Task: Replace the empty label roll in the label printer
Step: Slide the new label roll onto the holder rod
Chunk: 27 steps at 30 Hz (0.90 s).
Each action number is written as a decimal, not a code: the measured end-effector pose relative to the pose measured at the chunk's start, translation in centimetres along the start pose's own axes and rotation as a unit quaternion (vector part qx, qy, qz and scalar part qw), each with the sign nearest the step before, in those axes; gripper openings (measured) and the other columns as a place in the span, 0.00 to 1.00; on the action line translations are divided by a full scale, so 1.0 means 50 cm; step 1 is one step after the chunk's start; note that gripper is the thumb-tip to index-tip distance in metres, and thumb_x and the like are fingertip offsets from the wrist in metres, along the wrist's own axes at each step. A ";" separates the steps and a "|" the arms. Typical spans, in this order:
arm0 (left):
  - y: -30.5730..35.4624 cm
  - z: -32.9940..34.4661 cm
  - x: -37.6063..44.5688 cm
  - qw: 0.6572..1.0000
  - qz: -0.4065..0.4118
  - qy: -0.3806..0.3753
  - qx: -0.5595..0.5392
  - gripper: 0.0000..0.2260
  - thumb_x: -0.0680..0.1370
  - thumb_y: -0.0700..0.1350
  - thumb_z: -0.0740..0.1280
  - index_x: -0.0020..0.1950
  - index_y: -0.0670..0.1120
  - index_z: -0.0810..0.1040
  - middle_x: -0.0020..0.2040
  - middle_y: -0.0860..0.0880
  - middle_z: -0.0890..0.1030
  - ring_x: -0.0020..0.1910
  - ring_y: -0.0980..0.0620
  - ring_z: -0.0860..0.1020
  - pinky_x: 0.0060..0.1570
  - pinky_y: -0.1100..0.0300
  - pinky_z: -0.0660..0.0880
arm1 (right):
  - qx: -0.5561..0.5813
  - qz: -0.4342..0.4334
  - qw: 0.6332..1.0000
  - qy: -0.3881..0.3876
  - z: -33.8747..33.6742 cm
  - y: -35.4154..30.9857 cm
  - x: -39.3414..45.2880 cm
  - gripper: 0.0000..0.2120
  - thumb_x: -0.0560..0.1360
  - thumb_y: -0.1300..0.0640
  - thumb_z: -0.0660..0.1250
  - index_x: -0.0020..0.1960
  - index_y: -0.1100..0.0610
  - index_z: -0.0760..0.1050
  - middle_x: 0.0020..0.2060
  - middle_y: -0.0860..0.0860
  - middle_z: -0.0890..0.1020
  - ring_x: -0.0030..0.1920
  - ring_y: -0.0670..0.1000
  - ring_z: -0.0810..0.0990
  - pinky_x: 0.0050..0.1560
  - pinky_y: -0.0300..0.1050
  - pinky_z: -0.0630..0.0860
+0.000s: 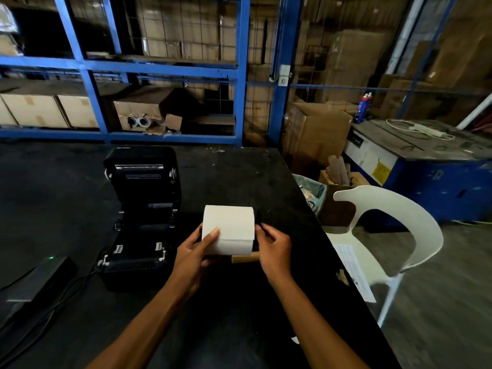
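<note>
Both the left hand [192, 252] and right hand [274, 247] clasp the full white paper label roll [228, 229] right of the open black plastic label printer [141, 217]; a loose hold could let its free edge unwind

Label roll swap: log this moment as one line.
phase: new roll in hand | left hand: holding label roll | right hand: at roll's end | printer: lid open | cardboard core: on table

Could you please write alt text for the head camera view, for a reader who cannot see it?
Both hands, left and right, hold a white label roll above a black table, right of an open black label printer. A white chair stands at right.
</note>
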<state>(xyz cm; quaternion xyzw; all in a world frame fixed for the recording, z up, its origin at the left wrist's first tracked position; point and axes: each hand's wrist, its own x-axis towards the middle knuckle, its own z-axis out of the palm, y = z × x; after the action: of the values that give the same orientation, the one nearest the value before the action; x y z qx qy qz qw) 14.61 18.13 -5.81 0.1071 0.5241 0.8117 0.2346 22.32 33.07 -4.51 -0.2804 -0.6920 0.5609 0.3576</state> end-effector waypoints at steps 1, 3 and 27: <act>0.000 0.001 0.000 1.000 0.000 0.002 0.001 0.28 0.61 0.56 0.78 0.59 0.50 0.81 0.53 0.48 0.85 0.50 0.50 0.83 0.40 0.54 0.81 | 0.007 0.009 1.000 -0.004 0.002 0.001 -0.003 0.11 0.76 0.58 0.67 0.55 0.62 0.81 0.40 0.39 0.80 0.38 0.34 0.77 0.36 0.19 0.69; -0.003 0.001 0.001 1.000 -0.003 0.012 0.003 0.27 0.61 0.57 0.78 0.58 0.50 0.82 0.54 0.48 0.84 0.49 0.50 0.83 0.38 0.55 0.81 | 0.019 0.029 0.999 -0.013 0.006 -0.002 -0.006 0.12 0.78 0.57 0.65 0.56 0.62 0.80 0.37 0.32 0.76 0.38 0.31 0.78 0.35 0.18 0.67; 0.018 -0.014 -0.017 0.999 0.001 0.028 -0.026 0.26 0.64 0.53 0.75 0.61 0.50 0.79 0.55 0.47 0.83 0.47 0.51 0.83 0.24 0.65 0.74 | -0.018 0.012 0.998 -0.060 0.022 -0.006 -0.013 0.16 0.77 0.64 0.65 0.64 0.62 0.75 0.59 0.53 0.80 0.54 0.44 0.77 0.48 0.23 0.71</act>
<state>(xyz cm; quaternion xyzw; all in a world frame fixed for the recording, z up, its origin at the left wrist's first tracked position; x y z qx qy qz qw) 14.81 16.84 -5.26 0.0787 0.5093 0.8279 0.2214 21.82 31.87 -4.46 -0.2609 -0.7189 0.5684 0.3034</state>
